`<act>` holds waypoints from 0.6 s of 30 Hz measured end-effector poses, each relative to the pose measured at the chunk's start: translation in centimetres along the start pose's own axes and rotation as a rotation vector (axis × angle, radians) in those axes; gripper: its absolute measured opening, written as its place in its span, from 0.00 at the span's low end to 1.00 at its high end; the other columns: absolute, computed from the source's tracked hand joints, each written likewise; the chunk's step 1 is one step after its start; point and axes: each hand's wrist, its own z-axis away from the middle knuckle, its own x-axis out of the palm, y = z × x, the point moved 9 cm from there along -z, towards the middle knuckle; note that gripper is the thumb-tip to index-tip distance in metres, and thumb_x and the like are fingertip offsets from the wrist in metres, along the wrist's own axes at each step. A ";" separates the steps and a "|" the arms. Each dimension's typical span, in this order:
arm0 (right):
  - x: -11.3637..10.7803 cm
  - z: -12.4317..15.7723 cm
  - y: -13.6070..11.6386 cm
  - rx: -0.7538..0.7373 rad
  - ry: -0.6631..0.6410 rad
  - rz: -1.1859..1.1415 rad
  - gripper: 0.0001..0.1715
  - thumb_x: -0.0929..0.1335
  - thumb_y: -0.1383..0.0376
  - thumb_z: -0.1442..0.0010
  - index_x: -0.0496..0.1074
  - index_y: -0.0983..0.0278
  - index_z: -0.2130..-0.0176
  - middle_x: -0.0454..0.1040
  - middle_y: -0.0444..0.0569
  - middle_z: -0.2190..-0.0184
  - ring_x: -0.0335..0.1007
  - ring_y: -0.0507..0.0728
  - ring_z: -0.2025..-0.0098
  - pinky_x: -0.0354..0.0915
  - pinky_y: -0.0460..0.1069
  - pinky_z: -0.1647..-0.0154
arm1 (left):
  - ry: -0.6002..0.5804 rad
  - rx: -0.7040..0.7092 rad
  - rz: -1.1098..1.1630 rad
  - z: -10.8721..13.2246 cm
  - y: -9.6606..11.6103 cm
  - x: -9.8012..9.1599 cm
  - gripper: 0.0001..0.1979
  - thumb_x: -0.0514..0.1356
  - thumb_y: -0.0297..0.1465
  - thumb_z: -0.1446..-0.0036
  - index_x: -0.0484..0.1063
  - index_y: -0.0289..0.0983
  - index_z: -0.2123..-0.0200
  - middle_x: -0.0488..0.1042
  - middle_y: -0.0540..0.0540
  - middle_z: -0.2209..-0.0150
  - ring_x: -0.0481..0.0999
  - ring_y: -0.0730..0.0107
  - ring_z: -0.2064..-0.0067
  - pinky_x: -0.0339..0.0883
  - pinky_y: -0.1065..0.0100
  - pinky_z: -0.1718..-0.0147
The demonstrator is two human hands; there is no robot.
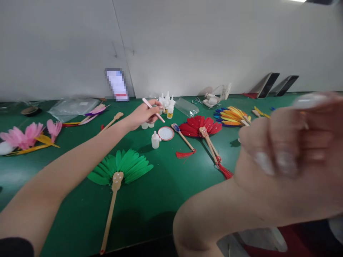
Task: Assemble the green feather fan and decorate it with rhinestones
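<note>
My left hand [146,114] reaches out over the green table, its fingers closed around a pale pink pen-like stick [153,110]. Just beyond it stand several small white glue bottles [170,111]. A round red-rimmed dish [165,133] of small white beads lies to its right, beside an uncapped squeeze bottle [155,140]. Nearer to me rests a green feather fan [125,166] with pearl-like beads on its wooden handle. My right hand [292,153] is raised very close to the camera at the right, blurred, with fingers curled in and nothing visible in them.
A red feather fan [200,125] with tassels and a yellow-and-blue fan [232,116] lie at the right. Pink feathers [25,135] and a clear plastic bag [72,108] are at the left. Phones [268,85] lean on the grey wall. A small white fan [225,91] lies at the back.
</note>
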 end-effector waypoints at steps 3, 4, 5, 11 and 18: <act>1.5 0.1 1.0 0.165 -0.005 -0.224 0.18 0.67 0.61 0.37 0.69 0.62 0.77 0.58 0.36 0.89 0.53 0.45 0.90 0.50 0.45 0.89 | 0.092 0.007 0.504 4.2 2.9 -1.8 0.06 0.50 0.31 0.36 0.65 0.38 0.61 0.55 0.58 0.87 0.45 0.81 0.85 0.45 0.74 0.83; 2.7 0.3 1.3 0.200 -0.103 -0.177 0.16 0.69 0.62 0.38 0.70 0.63 0.77 0.61 0.37 0.88 0.57 0.46 0.88 0.53 0.44 0.89 | 0.098 -0.011 0.621 5.8 3.7 -1.9 0.06 0.50 0.30 0.36 0.66 0.38 0.63 0.53 0.58 0.87 0.45 0.81 0.85 0.45 0.75 0.84; 4.0 0.7 1.5 0.219 -0.214 -0.102 0.14 0.71 0.61 0.40 0.72 0.63 0.75 0.65 0.38 0.87 0.61 0.47 0.87 0.57 0.44 0.87 | 0.107 -0.036 0.707 7.4 4.4 -2.0 0.08 0.49 0.30 0.35 0.67 0.37 0.64 0.50 0.59 0.88 0.43 0.81 0.85 0.45 0.76 0.84; 9.8 2.9 0.4 0.206 -0.506 0.033 0.15 0.78 0.57 0.56 0.78 0.59 0.67 0.80 0.44 0.74 0.76 0.55 0.76 0.71 0.46 0.81 | 0.318 -0.024 0.984 15.7 6.6 -3.7 0.10 0.51 0.29 0.34 0.70 0.37 0.67 0.51 0.58 0.89 0.42 0.82 0.86 0.47 0.79 0.86; 13.0 5.7 -4.5 -0.043 -0.492 0.052 0.06 0.75 0.64 0.49 0.78 0.57 0.67 0.80 0.38 0.73 0.73 0.48 0.76 0.72 0.42 0.76 | 0.473 0.065 0.977 19.9 6.5 -6.3 0.08 0.54 0.33 0.35 0.69 0.39 0.66 0.56 0.58 0.89 0.48 0.83 0.87 0.52 0.80 0.86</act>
